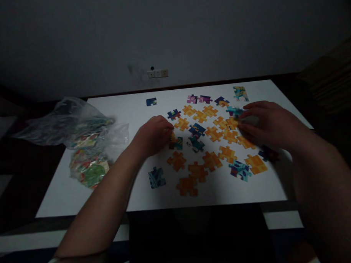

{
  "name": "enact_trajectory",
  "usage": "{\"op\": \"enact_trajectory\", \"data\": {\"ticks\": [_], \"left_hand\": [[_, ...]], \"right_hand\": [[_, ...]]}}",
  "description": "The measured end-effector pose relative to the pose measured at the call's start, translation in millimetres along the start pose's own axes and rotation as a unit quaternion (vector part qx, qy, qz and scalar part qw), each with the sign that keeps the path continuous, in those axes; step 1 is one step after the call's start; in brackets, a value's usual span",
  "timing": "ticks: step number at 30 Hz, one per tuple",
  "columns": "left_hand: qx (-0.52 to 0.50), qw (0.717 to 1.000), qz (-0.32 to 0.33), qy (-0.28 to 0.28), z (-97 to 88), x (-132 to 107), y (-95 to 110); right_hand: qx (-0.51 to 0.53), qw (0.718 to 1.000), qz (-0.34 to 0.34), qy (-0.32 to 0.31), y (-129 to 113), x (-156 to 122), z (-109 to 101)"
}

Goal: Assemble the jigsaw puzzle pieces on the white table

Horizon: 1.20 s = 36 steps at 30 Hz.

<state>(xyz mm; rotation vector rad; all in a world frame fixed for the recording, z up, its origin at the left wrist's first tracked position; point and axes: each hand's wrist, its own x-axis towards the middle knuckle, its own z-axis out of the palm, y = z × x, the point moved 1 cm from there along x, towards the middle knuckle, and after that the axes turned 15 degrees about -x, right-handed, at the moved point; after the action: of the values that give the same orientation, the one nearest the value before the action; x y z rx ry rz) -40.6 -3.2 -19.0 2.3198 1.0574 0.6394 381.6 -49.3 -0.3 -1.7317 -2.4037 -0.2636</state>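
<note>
Toward the middle of the white table, my left hand [157, 135] is closed, its fingertips pinching a yellow puzzle piece [172, 136] that is mostly covered. Just beside those fingers lies a teal and brown puzzle piece [178, 143]. My right hand [263, 122] reaches over the right side, thumb and fingers closed at the edge of a teal puzzle piece [234, 111], slightly blurred. Under and around it are yellow pieces [230, 135]. Between the hands lie dark blue pieces [197, 130] and several more yellow ones [214, 133].
Clear plastic bags [92, 138] with colourful pieces inside lie on the left of the white table [137, 198]. Purple pieces [204, 99] and a corner piece [241, 94] lie toward the back edge. A wall with sockets [157, 73] stands behind the table.
</note>
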Motion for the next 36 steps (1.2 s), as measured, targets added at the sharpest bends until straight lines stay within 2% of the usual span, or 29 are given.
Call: {"op": "enact_trajectory", "data": {"ticks": [2, 5, 7, 9, 12, 15, 19, 24, 33, 36], "left_hand": [[-0.006, 1.0, 0.001, -0.008, 3.7, 0, -3], [-0.008, 1.0, 0.009, 0.003, 5.8, 0, -11], [-0.015, 1.0, 0.005, 0.017, 5.9, 0, -17], [-0.023, 1.0, -0.004, 0.02, 7.2, 0, -22], [-0.034, 0.999, 0.0, -0.003, 12.8, -1, -22], [-0.039, 0.998, 0.001, -0.049, 20.9, -2, -13], [0.024, 0.993, -0.034, -0.111, 26.1, -3, 1], [0.048, 0.987, -0.04, -0.148, 23.1, -7, 3], [0.048, 0.99, -0.033, -0.128, 26.3, -7, 5], [0.041, 0.994, -0.025, -0.098, 20.7, -2, 7]], "right_hand": [[0.004, 0.999, -0.036, 0.006, -21, 11, -10], [0.057, 0.993, -0.094, -0.05, -53, 32, -15], [0.076, 0.987, -0.122, -0.073, -66, 45, -7], [0.083, 0.985, -0.138, -0.07, -72, 52, 8], [0.079, 0.986, -0.143, -0.041, -74, 52, 29], [0.07, 0.987, -0.143, -0.024, -74, 46, 35], [0.09, 0.983, -0.16, -0.026, -78, 42, 24], [0.096, 0.976, -0.18, -0.074, -77, 37, 12], [0.084, 0.979, -0.167, -0.076, -76, 35, 10], [0.096, 0.978, -0.173, -0.073, -77, 37, 10]]}}
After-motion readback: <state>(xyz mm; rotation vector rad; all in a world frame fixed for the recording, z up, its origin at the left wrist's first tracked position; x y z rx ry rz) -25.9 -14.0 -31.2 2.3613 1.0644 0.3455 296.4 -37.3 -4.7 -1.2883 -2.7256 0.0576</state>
